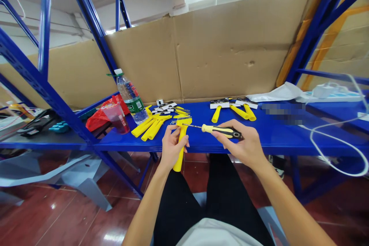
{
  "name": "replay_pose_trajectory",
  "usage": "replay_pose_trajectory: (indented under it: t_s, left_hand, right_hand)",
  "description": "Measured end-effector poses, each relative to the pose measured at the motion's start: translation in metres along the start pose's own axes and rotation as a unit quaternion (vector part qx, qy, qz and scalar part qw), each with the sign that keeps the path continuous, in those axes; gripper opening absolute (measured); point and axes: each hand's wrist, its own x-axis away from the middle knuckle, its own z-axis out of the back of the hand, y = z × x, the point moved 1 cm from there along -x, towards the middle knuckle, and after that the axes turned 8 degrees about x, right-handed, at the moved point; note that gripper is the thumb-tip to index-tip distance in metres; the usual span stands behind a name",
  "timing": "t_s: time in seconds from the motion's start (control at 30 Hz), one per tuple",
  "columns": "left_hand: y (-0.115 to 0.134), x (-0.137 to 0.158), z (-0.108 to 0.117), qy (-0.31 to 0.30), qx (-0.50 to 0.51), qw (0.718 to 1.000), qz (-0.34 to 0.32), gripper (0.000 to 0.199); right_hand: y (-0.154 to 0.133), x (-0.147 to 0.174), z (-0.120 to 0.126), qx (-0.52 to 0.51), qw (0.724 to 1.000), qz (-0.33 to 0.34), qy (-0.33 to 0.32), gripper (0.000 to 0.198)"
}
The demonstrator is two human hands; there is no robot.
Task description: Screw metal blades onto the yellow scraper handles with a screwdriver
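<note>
My left hand [173, 144] is closed around a yellow scraper [181, 150], its wide head up and its handle pointing down past the bench edge. In my right hand [245, 140] lies a screwdriver [220, 130] with a pale yellow and black handle, gripped between thumb and fingers. Its thin shaft points left, and the tip meets the scraper's head or is very close to it. Behind my left hand, several yellow handles [155, 127] lie in a pile. More yellow scrapers [238, 112] with black-and-white heads rest farther right on the blue bench [198, 113].
A water bottle [131, 100] and a red-tinted cup [117, 117] stand left of the pile, near a red bag [99, 117]. White cable [314, 138] loops over the right edge. A cardboard panel [230, 46] backs the bench; blue posts [52, 80] flank it.
</note>
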Motion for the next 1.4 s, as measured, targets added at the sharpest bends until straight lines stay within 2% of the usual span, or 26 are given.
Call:
replay_pose_trajectory:
  t_s: [0.27,0.33,0.47,0.53,0.7,0.83,0.9,1.0,1.1,1.2,1.3,1.4]
  left_hand:
    - [0.004,0.0,0.004,0.009,-0.015,0.999,-0.034,0.055]
    - [0.009,-0.001,0.002,0.004,-0.006,1.0,-0.029,0.057]
    - [0.016,-0.001,0.0,0.017,0.047,0.999,-0.004,0.061]
    - [0.018,-0.002,0.001,0.031,0.078,0.996,0.006,0.061]
    - [0.018,-0.003,0.005,0.065,0.134,0.989,0.011,0.061]
    - [0.013,-0.001,-0.001,0.08,0.153,0.985,0.013,0.061]
    - [0.008,0.002,-0.007,0.075,0.156,0.985,0.024,0.063]
    - [-0.001,0.006,-0.014,0.073,0.138,0.987,0.046,0.066]
    - [-0.006,0.004,-0.014,0.104,0.116,0.988,0.022,0.055]
    - [-0.009,-0.004,-0.006,0.146,0.093,0.984,-0.037,0.046]
    - [-0.012,-0.013,0.005,0.171,0.072,0.981,-0.059,0.046]
    - [-0.015,-0.017,0.013,0.181,0.061,0.979,-0.075,0.041]
  right_hand:
    - [-0.014,0.002,-0.009,-0.096,0.986,-0.136,-0.02,0.033]
    - [-0.012,0.001,-0.01,-0.103,0.981,-0.149,-0.069,0.036]
    - [-0.002,-0.001,-0.014,-0.091,0.959,-0.126,-0.236,0.037]
    - [0.005,-0.002,-0.017,-0.093,0.954,-0.113,-0.262,0.039]
    - [0.012,0.0,-0.033,-0.169,0.948,-0.141,-0.23,0.051]
    - [-0.007,0.011,-0.058,-0.253,0.91,-0.181,-0.275,0.051]
    - [-0.02,0.019,-0.071,-0.273,0.901,-0.18,-0.284,0.045]
    - [-0.034,0.028,-0.084,-0.24,0.924,-0.161,-0.252,0.045]
    - [-0.033,0.031,-0.087,-0.206,0.938,-0.16,-0.227,0.044]
    - [-0.024,0.025,-0.079,-0.187,0.952,-0.149,-0.191,0.034]
    - [-0.014,0.014,-0.064,-0.168,0.965,-0.136,-0.148,0.026]
    - [-0.004,0.005,-0.05,-0.146,0.972,-0.14,-0.117,0.031]
